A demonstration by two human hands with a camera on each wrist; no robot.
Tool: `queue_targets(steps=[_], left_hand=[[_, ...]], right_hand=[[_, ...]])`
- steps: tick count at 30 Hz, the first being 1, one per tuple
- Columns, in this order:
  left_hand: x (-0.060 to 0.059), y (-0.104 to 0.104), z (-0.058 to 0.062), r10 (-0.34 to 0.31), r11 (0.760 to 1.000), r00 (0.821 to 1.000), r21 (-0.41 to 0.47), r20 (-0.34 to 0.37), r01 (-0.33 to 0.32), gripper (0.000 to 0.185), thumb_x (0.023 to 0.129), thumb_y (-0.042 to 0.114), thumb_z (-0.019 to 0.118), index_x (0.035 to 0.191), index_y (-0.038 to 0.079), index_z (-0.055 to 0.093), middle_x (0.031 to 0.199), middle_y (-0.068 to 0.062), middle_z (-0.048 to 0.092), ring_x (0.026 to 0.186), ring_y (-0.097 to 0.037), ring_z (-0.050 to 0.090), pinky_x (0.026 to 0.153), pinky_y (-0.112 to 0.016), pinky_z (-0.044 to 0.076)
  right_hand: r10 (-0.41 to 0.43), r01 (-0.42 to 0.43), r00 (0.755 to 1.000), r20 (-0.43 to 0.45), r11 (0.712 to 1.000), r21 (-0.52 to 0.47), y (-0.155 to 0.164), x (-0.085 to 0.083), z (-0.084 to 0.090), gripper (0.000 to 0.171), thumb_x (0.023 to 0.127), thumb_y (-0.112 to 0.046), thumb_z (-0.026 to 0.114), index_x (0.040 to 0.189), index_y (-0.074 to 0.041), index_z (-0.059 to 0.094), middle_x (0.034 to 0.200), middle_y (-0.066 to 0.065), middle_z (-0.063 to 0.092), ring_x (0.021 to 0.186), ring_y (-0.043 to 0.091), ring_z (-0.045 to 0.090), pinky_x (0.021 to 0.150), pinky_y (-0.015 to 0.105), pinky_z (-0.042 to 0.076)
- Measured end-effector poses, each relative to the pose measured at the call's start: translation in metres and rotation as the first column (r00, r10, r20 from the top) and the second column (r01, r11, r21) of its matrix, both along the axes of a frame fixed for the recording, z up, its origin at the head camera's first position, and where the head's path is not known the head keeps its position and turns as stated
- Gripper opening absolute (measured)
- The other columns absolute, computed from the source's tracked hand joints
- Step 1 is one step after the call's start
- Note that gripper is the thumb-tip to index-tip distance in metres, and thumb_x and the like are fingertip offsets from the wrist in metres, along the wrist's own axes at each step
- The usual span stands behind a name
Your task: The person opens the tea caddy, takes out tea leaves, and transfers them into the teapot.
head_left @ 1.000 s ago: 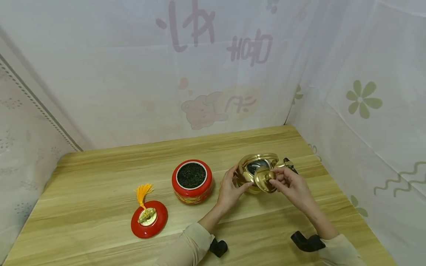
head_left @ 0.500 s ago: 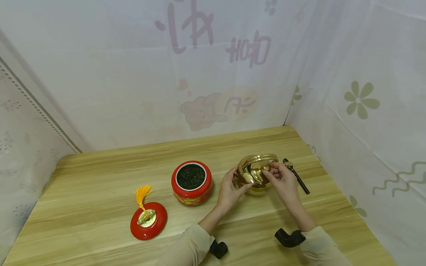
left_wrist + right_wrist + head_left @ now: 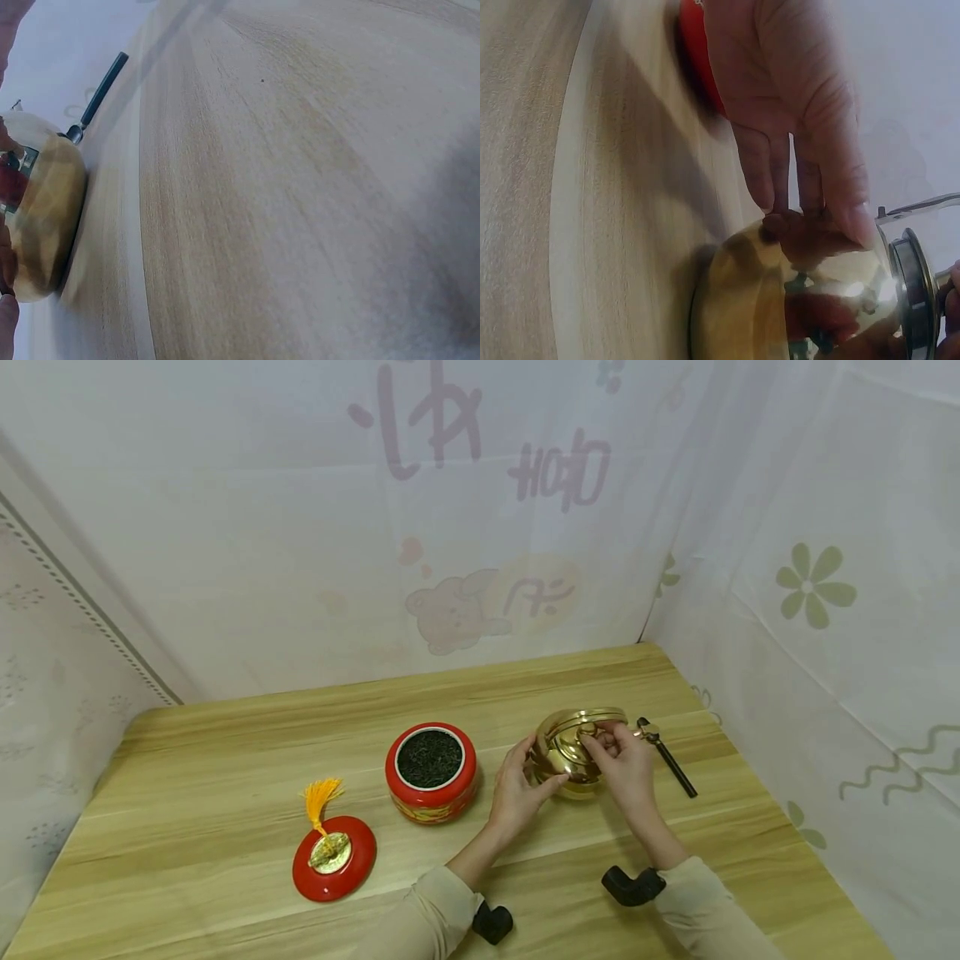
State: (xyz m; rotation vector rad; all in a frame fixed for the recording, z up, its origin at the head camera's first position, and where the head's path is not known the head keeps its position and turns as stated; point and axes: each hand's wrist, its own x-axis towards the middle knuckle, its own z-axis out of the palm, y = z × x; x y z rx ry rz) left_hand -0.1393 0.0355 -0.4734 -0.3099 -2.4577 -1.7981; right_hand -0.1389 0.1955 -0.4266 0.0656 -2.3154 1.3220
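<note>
A shiny gold teapot [image 3: 581,781] stands on the table, right of centre in the head view. My right hand [image 3: 633,768] pinches the knob of its gold lid [image 3: 568,745], which sits over the mouth. Around the pot's left side my left hand [image 3: 517,793] holds the body, thumb at the front. In the right wrist view, its fingertips [image 3: 862,225] touch the pot's curved wall. To the left is a red jar [image 3: 431,797] full of dark dry tea leaves [image 3: 430,758]. Its red lid [image 3: 358,864], with a gold disc and yellow tassel [image 3: 321,797], lies further left.
A dark rod [image 3: 677,771] with a gold fitting lies at the pot's right; whether it is joined cannot be told. The wooden table [image 3: 225,752] meets printed curtains [image 3: 300,568] behind and at both sides. Black wrist pieces [image 3: 491,922] show near both sleeves.
My right hand has moved left with the lid, from tilted at the pot's right front to covering its mouth. The left hand stays on the pot. More of the dark rod shows.
</note>
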Motion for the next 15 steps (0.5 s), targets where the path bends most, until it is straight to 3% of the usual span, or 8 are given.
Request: queue_targets(steps=[15], left_hand=[[0.0,0.0003,0.0004,0.003,1.0,1.0,0.001,-0.003,-0.003,0.072,0.076,0.026,0.079,0.136,0.005,0.046,0.135,-0.012,0.051,0.123,-0.026,0.049,0.1,-0.04,0.044]], right_hand=[[-0.074,0.075,0.997,-0.018,0.997,0.024,-0.007,-0.0061,-0.0019,0.014,0.08,-0.003,0.073,0.088,0.006,0.065,0.066,0.013,0.062,0.049,0.001,0.043,0.041,0.013,0.035]])
